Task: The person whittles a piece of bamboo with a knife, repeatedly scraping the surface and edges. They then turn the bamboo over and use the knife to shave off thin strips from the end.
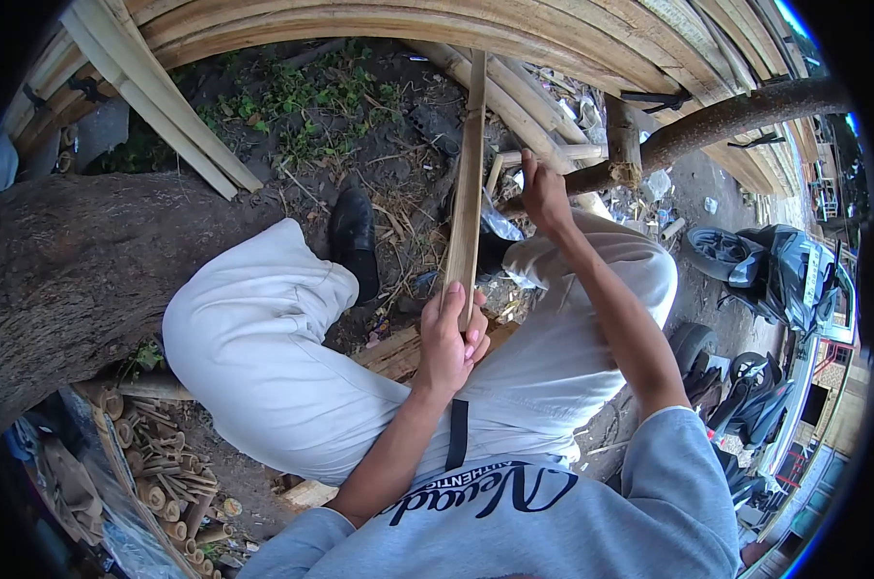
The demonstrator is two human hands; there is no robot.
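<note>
Closest to my view, along the bottom of the frame, is the grey shirt of the person I am watching through, with pale trousers above it, the knees bent and spread. Between the knees, near the middle of the frame, the left hand has its grip closed around the lower end of a split-bamboo slat. The slat runs up from there to the top centre, its far end near the long stacked slats curving across the top edge; I can't tell whether they touch.

The right hand is right of the slat and apart from it, by the inner end of a rough branch that reaches in from the upper right. Its fingers are bent, but I can't tell whether that grip holds anything.

I'd judge this as a steadying or positioning moment: one hand controls the slat while the other is off it. From here, any move of the slat calls for a firm left grip, its long free end watched, and the right fingers kept clear of its edges.

A black shoe stands left of the slat, cut bamboo pieces lie at lower left, and a motorcycle is at far right.
</note>
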